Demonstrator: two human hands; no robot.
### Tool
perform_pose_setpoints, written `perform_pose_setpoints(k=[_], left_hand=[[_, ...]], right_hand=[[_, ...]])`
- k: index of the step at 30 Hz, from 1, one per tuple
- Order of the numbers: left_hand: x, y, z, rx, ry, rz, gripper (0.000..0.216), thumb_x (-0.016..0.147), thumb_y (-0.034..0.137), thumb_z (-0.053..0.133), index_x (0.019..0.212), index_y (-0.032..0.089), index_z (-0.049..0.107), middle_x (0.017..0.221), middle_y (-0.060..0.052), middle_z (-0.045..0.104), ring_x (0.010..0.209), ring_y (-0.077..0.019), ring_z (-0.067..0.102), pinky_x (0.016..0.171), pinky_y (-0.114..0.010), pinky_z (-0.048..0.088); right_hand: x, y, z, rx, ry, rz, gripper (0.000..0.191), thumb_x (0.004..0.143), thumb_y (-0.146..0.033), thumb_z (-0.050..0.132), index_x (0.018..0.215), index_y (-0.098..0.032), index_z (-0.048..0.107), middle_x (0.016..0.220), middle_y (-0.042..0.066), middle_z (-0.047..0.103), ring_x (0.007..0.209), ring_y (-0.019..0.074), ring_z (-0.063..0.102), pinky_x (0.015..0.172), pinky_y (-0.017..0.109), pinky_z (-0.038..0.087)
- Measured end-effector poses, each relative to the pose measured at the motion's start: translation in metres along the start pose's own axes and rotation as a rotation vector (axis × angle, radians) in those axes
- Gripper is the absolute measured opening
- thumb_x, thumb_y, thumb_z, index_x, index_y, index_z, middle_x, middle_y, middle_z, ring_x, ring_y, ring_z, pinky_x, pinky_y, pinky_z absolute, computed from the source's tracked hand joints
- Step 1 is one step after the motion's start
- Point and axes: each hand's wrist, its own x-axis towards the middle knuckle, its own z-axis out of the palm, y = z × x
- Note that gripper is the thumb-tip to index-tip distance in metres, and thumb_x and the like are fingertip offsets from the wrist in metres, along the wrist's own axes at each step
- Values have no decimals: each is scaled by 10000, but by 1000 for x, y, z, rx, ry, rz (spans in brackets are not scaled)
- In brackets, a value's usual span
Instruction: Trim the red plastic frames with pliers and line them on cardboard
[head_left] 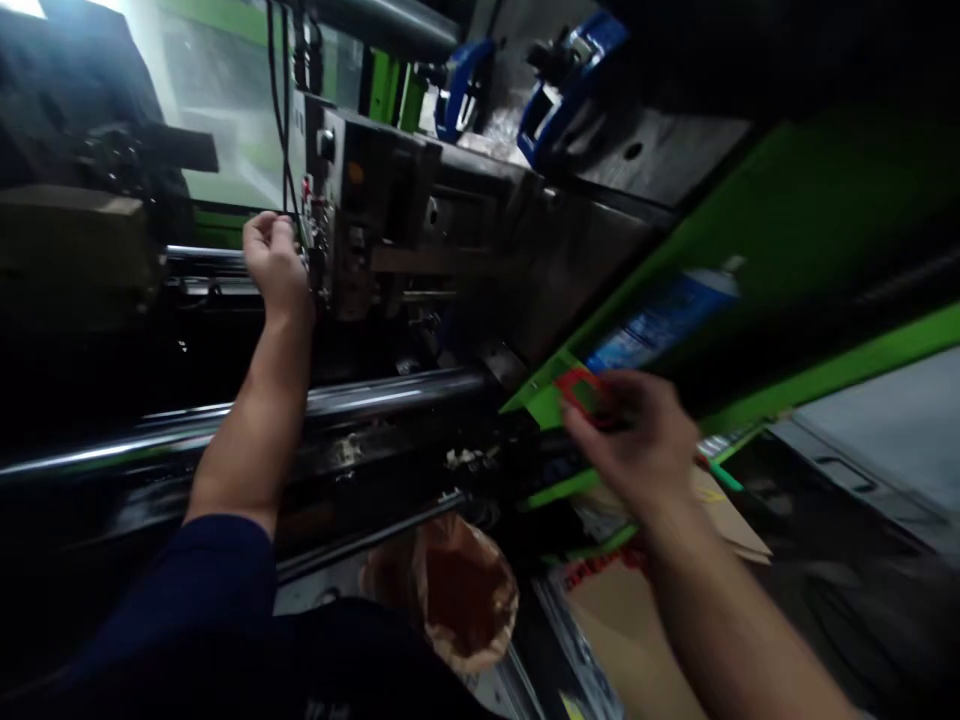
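Observation:
My right hand (649, 435) pinches a small red plastic part (568, 384), shaped like an open frame, between thumb and fingers. A blue and white spray can (664, 315) stands just beyond it, tilted in the view, by the green machine panel. My left hand (276, 262) is raised with its fingers curled in, beside the left face of a metal mould block (390, 200). Whether anything is within those fingers is hidden. Thin black cables (285, 110) hang right behind this hand.
Polished steel bars (390, 392) cross the machine below the mould. Blue clamps (566, 90) sit at the upper right on a metal plate. A paper bag with an open mouth (504, 580) stands below, near cardboard (630, 630). A green machine frame (840, 370) runs along the right.

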Motion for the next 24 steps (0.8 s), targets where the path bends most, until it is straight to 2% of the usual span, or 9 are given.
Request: perform_pose_setpoints(k=[2,4,7,13,16,18,21,23,24], left_hand=[[-81,36,-1,19,-127,54,187,907,308,639,1062,204,635,1134,-56,673,1086,-195,627,1016,-368,508],[-160,64,1,68,-422,115,366,842,305,721,1194,267,627,1328,-72,627,1228,-247,602,1001,-399,539],[-241,86,5,161,-517,159,549,810,346,762,1315,276,558,1334,-129,607,1238,-287,604,1010,-466,548],[-284,103,2,238,-468,136,650,769,351,802,1357,269,537,1275,-127,640,1148,-286,652,976,-471,582],[-285,114,-9,292,-513,111,750,733,428,849,1396,273,534,1272,-138,654,1165,-311,655,1028,-515,559],[-279,122,-19,307,-623,141,847,692,485,883,1436,293,526,1389,-164,605,1289,-354,592,1097,-562,507],[-256,133,-34,211,-964,275,986,653,462,920,1518,364,457,1596,-132,439,1504,-381,369,1192,-590,409],[-238,137,-38,142,-1210,344,1013,671,365,922,1547,402,413,1573,-90,487,1546,-365,296,1216,-582,385],[-229,139,-39,132,-1289,367,991,693,312,908,1546,413,414,1527,-77,544,1544,-358,307,1215,-579,391]], right_hand=[[-17,-34,17,108,14,-106,293,884,-422,711,1066,-195,672,962,77,680,818,214,664,732,344,563],[-28,-64,24,219,35,-178,233,895,-338,704,1085,-210,665,992,62,674,872,215,664,781,350,578],[-41,-84,21,350,47,-302,271,916,-243,661,1184,-217,635,1090,80,664,974,232,658,854,373,582],[-69,-84,9,497,136,-441,225,982,-202,526,1199,-219,586,1131,102,670,1039,256,634,901,431,562],[-74,-84,-3,609,84,-359,158,958,-296,628,1090,-209,630,1079,95,690,1047,265,636,937,440,548],[-68,-80,-14,789,-196,-150,273,887,-410,748,1023,-191,658,989,75,698,940,244,657,866,399,567],[-49,-66,-24,1150,-1014,127,516,717,-516,893,1000,-138,686,856,41,687,753,184,651,710,298,564],[-34,-59,-22,1300,-1438,133,589,633,-482,947,1024,-115,704,839,31,691,738,167,651,696,262,556],[-28,-58,-18,1335,-1548,112,590,613,-452,959,1027,-110,715,850,31,696,752,164,655,708,254,555]])
